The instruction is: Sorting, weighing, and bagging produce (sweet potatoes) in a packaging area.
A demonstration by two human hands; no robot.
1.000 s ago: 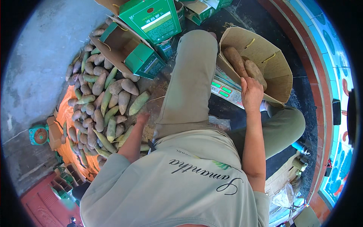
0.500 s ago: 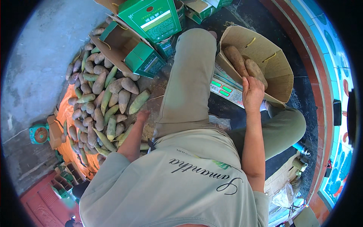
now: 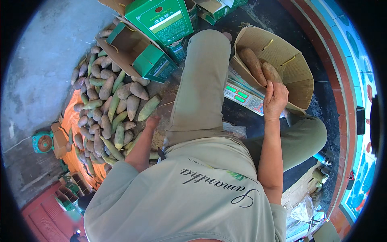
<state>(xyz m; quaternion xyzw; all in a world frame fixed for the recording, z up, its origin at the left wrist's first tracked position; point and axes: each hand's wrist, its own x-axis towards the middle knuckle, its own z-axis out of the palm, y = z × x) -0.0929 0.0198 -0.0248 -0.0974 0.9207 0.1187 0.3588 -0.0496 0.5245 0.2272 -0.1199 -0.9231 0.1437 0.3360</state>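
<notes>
Two long, brown, soil-coated radishes (image 3: pixel 252 65) lie side by side in an open cardboard box (image 3: pixel 299 82) at the right. My right hand (image 3: pixel 276 100) is at the box's near rim, its fingers bent together over the near end of the right-hand radish; whether they grip radish or rim is hidden. Under the box sits a scale (image 3: pixel 244 97) with lit green displays. My left hand (image 3: pixel 152 122) hangs beside the right edge of a large heap of green and muddy radishes (image 3: pixel 107 109), nearest a pale green one (image 3: pixel 149 108). Its fingers are mostly hidden.
Green cartons (image 3: pixel 161 20) stand at the back, one with open flaps (image 3: pixel 133 52) beside the heap. An orange sheet (image 3: pixel 72 117) lies under the radishes. My bent legs (image 3: pixel 201 80) lie between heap and box. A teal fan-like object (image 3: pixel 42 142) stands far left.
My right hand has shifted slightly right, and its fingers now cover the near end of the right-hand radish. My left hand has hardly moved.
</notes>
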